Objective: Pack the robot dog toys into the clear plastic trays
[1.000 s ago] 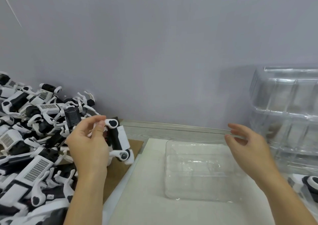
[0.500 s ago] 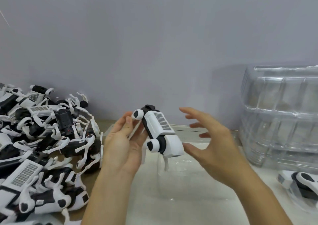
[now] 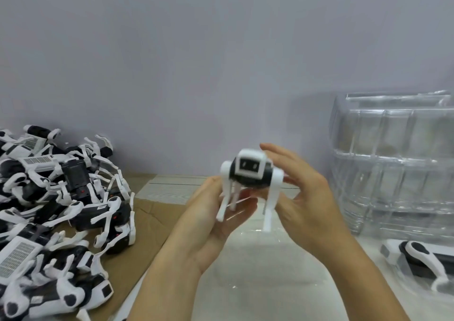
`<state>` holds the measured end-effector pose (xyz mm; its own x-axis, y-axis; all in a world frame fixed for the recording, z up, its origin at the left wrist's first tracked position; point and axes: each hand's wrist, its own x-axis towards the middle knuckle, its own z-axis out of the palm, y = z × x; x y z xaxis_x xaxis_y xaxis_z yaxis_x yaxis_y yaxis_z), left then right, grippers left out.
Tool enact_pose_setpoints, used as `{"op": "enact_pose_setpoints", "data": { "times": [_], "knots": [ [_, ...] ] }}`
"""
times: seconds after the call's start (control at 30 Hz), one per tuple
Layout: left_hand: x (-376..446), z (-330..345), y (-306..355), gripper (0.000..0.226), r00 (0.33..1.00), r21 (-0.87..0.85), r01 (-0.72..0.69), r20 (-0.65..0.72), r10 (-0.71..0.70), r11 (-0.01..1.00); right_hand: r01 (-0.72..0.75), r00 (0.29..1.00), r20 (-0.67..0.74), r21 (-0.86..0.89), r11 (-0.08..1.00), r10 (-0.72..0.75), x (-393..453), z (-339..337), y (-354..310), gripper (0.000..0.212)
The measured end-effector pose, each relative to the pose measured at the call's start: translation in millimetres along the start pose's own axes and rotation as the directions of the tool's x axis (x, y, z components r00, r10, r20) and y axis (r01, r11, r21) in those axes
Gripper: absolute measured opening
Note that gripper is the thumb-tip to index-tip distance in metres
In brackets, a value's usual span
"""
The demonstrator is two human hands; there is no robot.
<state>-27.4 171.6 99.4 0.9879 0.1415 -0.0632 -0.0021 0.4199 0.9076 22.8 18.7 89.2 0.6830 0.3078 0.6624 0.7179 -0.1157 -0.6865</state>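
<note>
Right now the dog [image 3: 250, 173] is up in the air between both hands, face screen turned toward the person, legs hanging down, and directly above the tray [image 3: 260, 271], which lies flat and see-through on the white sheet [image 3: 172, 296]. The left hand [image 3: 216, 225] cups it from below with relaxed fingers near the hanging legs; whether they truly pinch a leg I cannot tell through the blur. The right hand [image 3: 302, 195] curves round the far side of the body, fingers loosely bent, steadying it. My guess is that it is held this way to check its facing and fold the legs before it goes down, since splayed legs would likely foul the tray's moulded hollow. Left of the tray, on brown cardboard [image 3: 152, 225], sits the pile [image 3: 56, 210] of unpacked dogs, legs tangled and sticking out toward the sheet's edge; a careless elbow there could drag one along. Right of the tray stands the stack [image 3: 393, 168] of clear trays, tall and close to the right wrist, and below it another dog [image 3: 422, 257] lies near the frame's edge. Behind the tray the wall [image 3: 221, 62] closes things off. Straight down looks the freest path, with the tray's near edge showing nothing in the way.
</note>
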Motion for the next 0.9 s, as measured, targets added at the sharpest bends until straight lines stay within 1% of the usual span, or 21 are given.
{"op": "enact_pose_setpoints", "data": {
  "times": [0.07,0.1,0.13,0.2,0.23,0.27,0.33,0.37,0.43,0.47,0.53,0.6,0.63,0.7,0.8,0.9],
  "knots": [
    [3,-1,-5,0.018,0.991,0.259,-0.013,-0.127,0.048,0.966,-0.019,0.997,-0.072,0.036,0.999,0.021,0,-8,1,0.036],
    [3,1,-5,0.017,0.978,0.346,-0.059,-0.170,0.124,0.936,-0.040,0.995,-0.093,0.034,0.999,0.043,0,-13,3,0.036],
    [2,4,-4,0.016,0.961,0.382,-0.136,-0.172,0.215,0.914,-0.056,0.993,-0.103,0.019,0.998,0.058,-1,-18,4,0.037],
    [-1,10,-2,0.019,0.918,0.343,-0.338,-0.086,0.387,0.877,-0.063,0.993,-0.106,-0.069,0.996,0.056,-3,-27,7,0.032],
    [-3,12,-1,0.026,0.898,0.306,-0.417,-0.009,0.441,0.856,-0.069,0.993,-0.101,-0.132,0.989,0.055,-3,-29,8,0.030],
    [-5,13,1,0.035,0.875,0.294,-0.477,0.078,0.477,0.828,-0.075,0.994,-0.089,-0.192,0.979,0.058,-3,-31,8,0.030],
    [-9,15,2,0.051,0.825,0.381,-0.564,0.242,0.510,0.732,-0.075,0.997,-0.033,-0.289,0.954,0.069,-2,-30,8,0.033],
    [-10,15,3,0.057,0.807,0.444,-0.590,0.297,0.511,0.674,-0.071,0.997,-0.001,-0.330,0.941,0.075,-2,-29,7,0.034],
    [-9,16,2,0.060,0.803,0.562,-0.592,0.346,0.486,0.578,-0.056,0.996,0.045,-0.384,0.922,0.079,-2,-28,4,0.035],
    [-9,16,2,0.059,0.806,0.610,-0.582,0.346,0.480,0.538,-0.046,0.995,0.065,-0.393,0.918,0.078,-3,-28,2,0.034],
    [-7,15,1,0.054,0.790,0.652,-0.585,0.324,0.520,0.482,-0.032,0.993,0.089,-0.382,0.924,0.071,-3,-26,-3,0.034],
    [-4,11,1,0.054,0.770,0.645,-0.596,0.290,0.568,0.478,-0.039,0.995,0.069,-0.336,0.941,0.066,-2,-26,-8,0.034],
    [-3,8,0,0.055,0.770,0.632,-0.596,0.274,0.577,0.495,-0.052,0.997,0.043,-0.307,0.950,0.069,-2,-27,-9,0.037],
    [-1,3,-1,0.054,0.785,0.583,-0.585,0.233,0.574,0.564,-0.070,0.997,-0.010,-0.267,0.961,0.070,-1,-33,-10,0.045],
    [1,0,-3,0.040,0.795,0.465,-0.587,0.174,0.582,0.663,-0.102,0.994,-0.053,-0.195,0.975,0.093,-2,-46,-9,0.049],
    [2,-1,-4,0.035,0.797,0.421,-0.588,0.156,0.583,0.691,-0.137,0.990,-0.039,-0.090,0.987,0.134,-3,-51,-9,0.046]
  ]
}}
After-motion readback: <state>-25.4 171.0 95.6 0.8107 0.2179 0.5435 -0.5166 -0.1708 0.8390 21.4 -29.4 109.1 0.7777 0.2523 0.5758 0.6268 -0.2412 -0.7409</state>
